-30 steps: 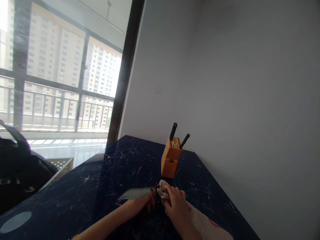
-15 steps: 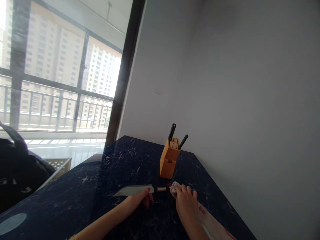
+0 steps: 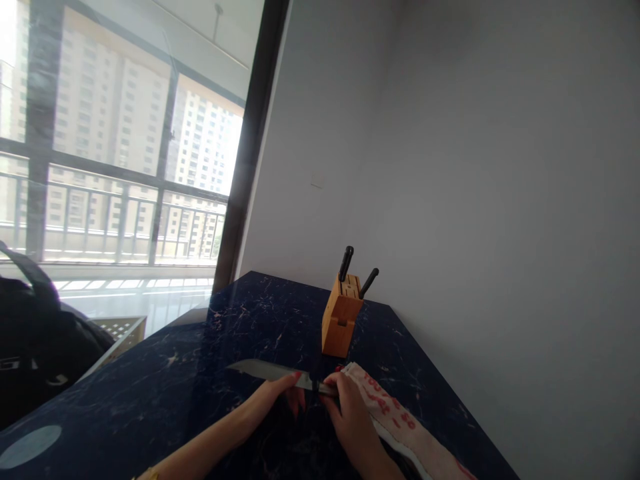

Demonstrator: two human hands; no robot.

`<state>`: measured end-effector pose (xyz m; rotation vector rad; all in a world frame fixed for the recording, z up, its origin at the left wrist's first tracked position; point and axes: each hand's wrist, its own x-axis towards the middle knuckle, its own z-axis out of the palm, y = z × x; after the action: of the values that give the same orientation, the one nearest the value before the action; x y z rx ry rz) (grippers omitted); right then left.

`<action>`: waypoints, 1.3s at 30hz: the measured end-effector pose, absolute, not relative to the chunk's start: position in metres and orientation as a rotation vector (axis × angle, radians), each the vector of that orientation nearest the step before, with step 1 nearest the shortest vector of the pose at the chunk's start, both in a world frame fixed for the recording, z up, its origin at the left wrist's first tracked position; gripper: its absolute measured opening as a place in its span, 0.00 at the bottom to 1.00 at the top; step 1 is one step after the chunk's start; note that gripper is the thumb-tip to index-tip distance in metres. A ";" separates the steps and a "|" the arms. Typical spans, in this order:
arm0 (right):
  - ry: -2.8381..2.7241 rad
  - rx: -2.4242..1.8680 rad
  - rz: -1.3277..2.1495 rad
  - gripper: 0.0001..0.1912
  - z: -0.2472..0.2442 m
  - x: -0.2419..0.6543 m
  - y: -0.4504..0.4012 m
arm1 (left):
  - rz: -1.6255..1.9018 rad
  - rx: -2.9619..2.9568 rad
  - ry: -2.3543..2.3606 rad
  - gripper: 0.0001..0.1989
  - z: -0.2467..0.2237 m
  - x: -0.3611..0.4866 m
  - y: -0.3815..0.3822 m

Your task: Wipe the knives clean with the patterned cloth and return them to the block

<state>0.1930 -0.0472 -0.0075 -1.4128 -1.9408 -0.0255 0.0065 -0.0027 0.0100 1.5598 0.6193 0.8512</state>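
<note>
A large knife [image 3: 265, 369] lies crosswise over the dark marbled table [image 3: 260, 320], its blade pointing left. My left hand [image 3: 287, 392] pinches the blade close to the handle. The fingers of my right hand [image 3: 345, 403] are closed round the dark handle. Beside my right hand, a white cloth with red print [image 3: 390, 403] stretches toward the lower right. Just beyond the knife stands a wooden knife block [image 3: 340, 323] with two black-handled knives in its top.
A black bag [image 3: 45, 340] sits at the left, beside a perforated tan surface [image 3: 120, 328]. A pale round patch [image 3: 30, 447] is on the table's near left. Grey walls rise behind and to the right.
My right hand has let go of the cloth and moved left onto the knife handle. The cloth now lies spread out more. The knife has turned slightly, its tip farther away.
</note>
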 end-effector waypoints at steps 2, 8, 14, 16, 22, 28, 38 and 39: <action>-1.903 -1.380 -0.011 0.05 -0.007 0.193 -0.046 | 0.851 1.573 0.619 0.30 0.007 0.009 0.003; -1.797 -1.348 -0.167 0.13 -0.011 0.199 -0.042 | 0.967 1.467 0.582 0.25 0.004 0.009 0.013; -1.860 -1.375 -0.205 0.14 -0.013 0.201 -0.044 | 1.062 1.254 0.473 0.32 0.013 0.006 0.008; -1.902 -1.393 -0.163 0.14 -0.009 0.199 -0.045 | 1.037 1.224 0.468 0.30 0.013 0.006 0.008; -1.867 -1.606 -0.428 0.14 -0.006 0.206 -0.041 | 1.053 1.180 0.616 0.28 0.006 0.003 0.013; -1.832 -1.916 -0.672 0.12 -0.015 0.226 -0.033 | 1.122 1.144 0.732 0.30 0.008 0.001 0.015; -1.779 -2.002 -0.758 0.09 -0.003 0.227 -0.038 | 1.167 1.177 0.782 0.27 0.000 0.008 0.019; -1.774 -1.983 -0.748 0.08 -0.001 0.225 -0.039 | 1.162 1.182 0.788 0.26 -0.001 0.008 0.019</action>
<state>0.2247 -0.0394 -0.0007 -1.9832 -1.7742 -0.7477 0.0084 0.0194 -0.0013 1.1823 0.7876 1.1623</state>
